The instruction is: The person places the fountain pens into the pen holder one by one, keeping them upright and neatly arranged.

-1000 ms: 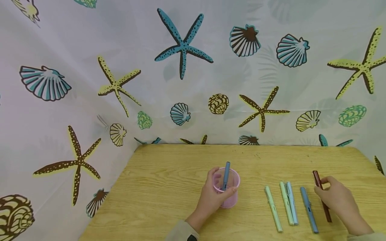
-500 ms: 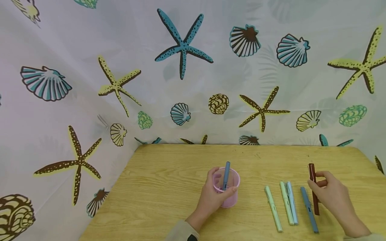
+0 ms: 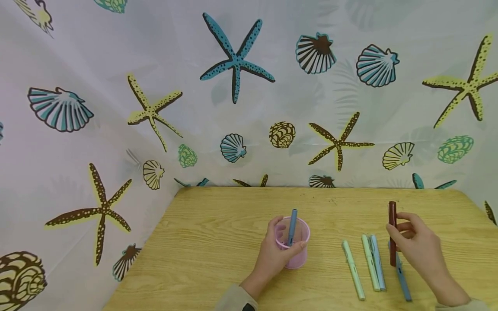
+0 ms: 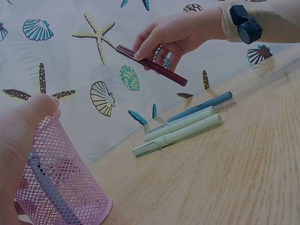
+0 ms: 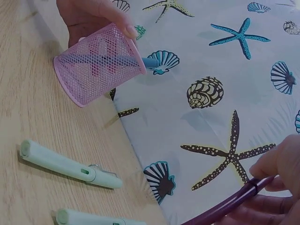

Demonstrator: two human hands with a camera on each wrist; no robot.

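Note:
My left hand (image 3: 272,257) grips a pink mesh pen cup (image 5: 96,68) by its side, thumb at the rim. One blue-grey pen (image 3: 292,226) leans inside the cup, its top above the rim. With thumb and fingers, my right hand (image 3: 420,246) pinches a dark red pen (image 3: 392,233), raised off the table in the left wrist view. In the head view the red pen overlaps a dark blue pen (image 3: 403,280) lying on the table.
Between the hands lie a pale green pen (image 3: 354,270), a second green pen (image 3: 371,263) and a light blue pen (image 3: 377,263) close beside it. The wooden table (image 3: 210,224) meets a patterned curtain (image 3: 256,112) at its back edge.
My right hand has lifted the dark red pen and carried it left and away from me, turning it more upright. The left hand and cup have stayed put.

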